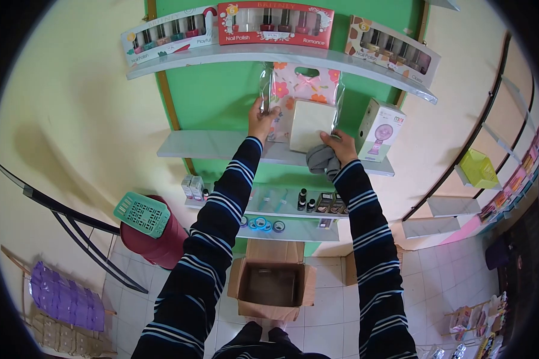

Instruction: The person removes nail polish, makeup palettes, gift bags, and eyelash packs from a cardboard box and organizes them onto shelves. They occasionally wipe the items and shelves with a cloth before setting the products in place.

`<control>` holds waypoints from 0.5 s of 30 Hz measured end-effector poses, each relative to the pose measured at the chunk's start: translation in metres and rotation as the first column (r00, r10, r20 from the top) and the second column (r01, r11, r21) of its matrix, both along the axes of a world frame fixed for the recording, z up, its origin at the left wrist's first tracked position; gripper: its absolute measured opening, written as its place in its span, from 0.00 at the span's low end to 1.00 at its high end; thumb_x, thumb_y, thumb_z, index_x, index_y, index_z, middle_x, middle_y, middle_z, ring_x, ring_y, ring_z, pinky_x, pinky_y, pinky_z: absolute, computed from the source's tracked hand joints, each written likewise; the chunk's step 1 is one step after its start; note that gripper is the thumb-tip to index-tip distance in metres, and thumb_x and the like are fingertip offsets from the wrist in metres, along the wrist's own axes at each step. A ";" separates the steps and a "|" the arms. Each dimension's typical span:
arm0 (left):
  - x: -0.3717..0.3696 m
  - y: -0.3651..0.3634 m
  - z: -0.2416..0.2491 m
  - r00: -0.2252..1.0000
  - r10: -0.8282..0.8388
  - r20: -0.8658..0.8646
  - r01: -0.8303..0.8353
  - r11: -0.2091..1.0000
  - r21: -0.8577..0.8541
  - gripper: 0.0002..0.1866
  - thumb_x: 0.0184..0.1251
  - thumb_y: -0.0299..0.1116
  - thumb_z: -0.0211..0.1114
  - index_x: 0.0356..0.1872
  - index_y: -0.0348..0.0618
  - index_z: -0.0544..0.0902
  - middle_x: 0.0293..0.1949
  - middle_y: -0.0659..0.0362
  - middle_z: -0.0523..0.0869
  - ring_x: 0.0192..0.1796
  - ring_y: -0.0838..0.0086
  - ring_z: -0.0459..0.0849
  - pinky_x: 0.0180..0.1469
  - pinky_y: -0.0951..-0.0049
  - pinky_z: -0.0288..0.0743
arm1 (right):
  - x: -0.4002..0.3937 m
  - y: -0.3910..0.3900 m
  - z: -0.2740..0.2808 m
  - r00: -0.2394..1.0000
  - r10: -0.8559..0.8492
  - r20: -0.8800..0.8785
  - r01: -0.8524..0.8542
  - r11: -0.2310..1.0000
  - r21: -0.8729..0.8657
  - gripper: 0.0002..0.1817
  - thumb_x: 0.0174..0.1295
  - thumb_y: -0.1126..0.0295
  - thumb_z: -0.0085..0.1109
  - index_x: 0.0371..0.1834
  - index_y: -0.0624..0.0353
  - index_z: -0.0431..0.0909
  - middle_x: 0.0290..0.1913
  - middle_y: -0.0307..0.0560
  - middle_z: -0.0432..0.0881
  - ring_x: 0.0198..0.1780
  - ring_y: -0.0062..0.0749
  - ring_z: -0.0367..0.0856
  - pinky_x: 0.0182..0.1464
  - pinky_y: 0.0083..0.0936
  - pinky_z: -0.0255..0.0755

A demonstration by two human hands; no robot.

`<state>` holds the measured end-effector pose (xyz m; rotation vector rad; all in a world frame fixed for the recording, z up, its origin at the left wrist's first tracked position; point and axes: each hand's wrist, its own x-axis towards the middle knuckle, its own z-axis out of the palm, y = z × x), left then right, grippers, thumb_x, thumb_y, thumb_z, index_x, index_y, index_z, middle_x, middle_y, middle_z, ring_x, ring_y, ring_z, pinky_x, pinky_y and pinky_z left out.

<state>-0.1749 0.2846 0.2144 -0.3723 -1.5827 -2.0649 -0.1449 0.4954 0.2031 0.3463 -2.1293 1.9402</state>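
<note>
A pink floral gift bag [320,88] in clear plastic stands upright on the middle shelf [221,143], with a small bow below its handle hole. In front of its lower right part is a cream square panel [311,122]. My left hand [262,121] grips the left edge of the plastic-wrapped bag, thumb across its front. My right hand [341,147] is closed on a bunched grey cloth [323,160], its thumb at the panel's lower right corner. A boxed handheld fan [380,131] stands just right of my right hand.
Nail polish sets [275,25] line the shelf above. Below are small dark bottles [302,199] and tape rolls [260,224]. An open cardboard box [272,284] sits on the floor before my feet. At left, a green basket [142,214] rests on a red bin [161,248].
</note>
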 end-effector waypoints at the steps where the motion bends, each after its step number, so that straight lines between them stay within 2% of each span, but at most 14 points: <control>1: -0.001 -0.001 -0.001 0.998 -0.009 -0.066 0.010 1.000 0.024 0.23 0.50 0.29 0.65 0.50 0.44 0.71 0.31 0.65 0.77 0.33 0.82 0.74 0.30 0.80 0.68 | -0.001 -0.003 0.000 0.999 -0.033 -0.016 0.033 0.999 0.005 0.27 0.42 0.59 0.69 0.35 0.73 0.73 0.30 0.48 0.77 0.33 0.27 0.75 0.38 0.20 0.70; 4: 0.000 -0.004 -0.003 0.998 -0.053 -0.017 0.052 0.999 -0.009 0.20 0.51 0.29 0.65 0.47 0.40 0.72 0.32 0.64 0.78 0.34 0.81 0.75 0.35 0.80 0.69 | 0.001 -0.003 0.000 0.989 -0.104 -0.105 0.112 0.991 0.077 0.27 0.42 0.59 0.69 0.35 0.74 0.73 0.30 0.48 0.77 0.33 0.27 0.75 0.37 0.20 0.70; 8: 0.009 -0.005 -0.004 0.997 -0.057 0.043 0.057 0.998 0.001 0.18 0.51 0.31 0.64 0.44 0.38 0.73 0.32 0.63 0.79 0.34 0.80 0.76 0.36 0.79 0.69 | 0.014 -0.002 0.005 0.989 -0.109 -0.097 0.121 0.984 0.130 0.24 0.42 0.62 0.69 0.34 0.72 0.73 0.31 0.49 0.78 0.34 0.27 0.75 0.39 0.21 0.69; 10: 0.010 -0.009 -0.005 0.998 -0.058 -0.032 0.054 0.993 -0.104 0.18 0.53 0.33 0.63 0.43 0.36 0.73 0.32 0.62 0.79 0.35 0.79 0.76 0.36 0.78 0.70 | 0.031 -0.004 0.005 0.917 -0.083 -0.391 0.114 0.992 0.056 0.21 0.41 0.66 0.68 0.34 0.68 0.72 0.34 0.49 0.78 0.36 0.28 0.75 0.44 0.23 0.68; 11: 0.014 -0.011 -0.003 0.998 -0.059 -0.033 0.055 0.993 -0.105 0.18 0.53 0.33 0.63 0.43 0.36 0.73 0.32 0.62 0.79 0.35 0.79 0.76 0.36 0.78 0.70 | 0.061 -0.011 0.015 0.904 -0.144 -0.402 0.205 0.972 0.114 0.16 0.40 0.76 0.64 0.34 0.63 0.71 0.39 0.48 0.78 0.41 0.32 0.75 0.47 0.24 0.66; 12: 0.021 -0.012 0.001 0.999 -0.025 0.022 0.027 0.991 -0.132 0.18 0.52 0.34 0.63 0.43 0.36 0.73 0.32 0.61 0.79 0.36 0.79 0.76 0.38 0.76 0.71 | 0.077 -0.013 0.016 0.904 -0.144 -0.403 0.206 0.972 0.115 0.16 0.40 0.76 0.64 0.34 0.63 0.71 0.39 0.48 0.78 0.41 0.32 0.75 0.47 0.24 0.66; 14: 0.029 -0.019 -0.005 0.997 0.008 0.082 0.005 0.988 -0.156 0.19 0.52 0.34 0.64 0.43 0.36 0.73 0.32 0.60 0.79 0.37 0.78 0.76 0.40 0.75 0.71 | 0.105 -0.014 0.011 0.733 -0.044 -0.679 0.222 0.959 0.177 0.18 0.37 0.85 0.57 0.35 0.61 0.72 0.42 0.49 0.77 0.46 0.38 0.75 0.48 0.25 0.66; 15: 0.033 -0.027 -0.011 0.946 0.277 -0.167 -0.313 0.912 -0.265 0.19 0.52 0.35 0.64 0.43 0.36 0.73 0.32 0.60 0.79 0.37 0.77 0.77 0.42 0.73 0.70 | 0.120 -0.014 0.008 0.709 -0.027 -0.705 0.247 0.945 0.212 0.19 0.35 0.87 0.55 0.35 0.60 0.73 0.43 0.49 0.77 0.46 0.40 0.75 0.48 0.25 0.67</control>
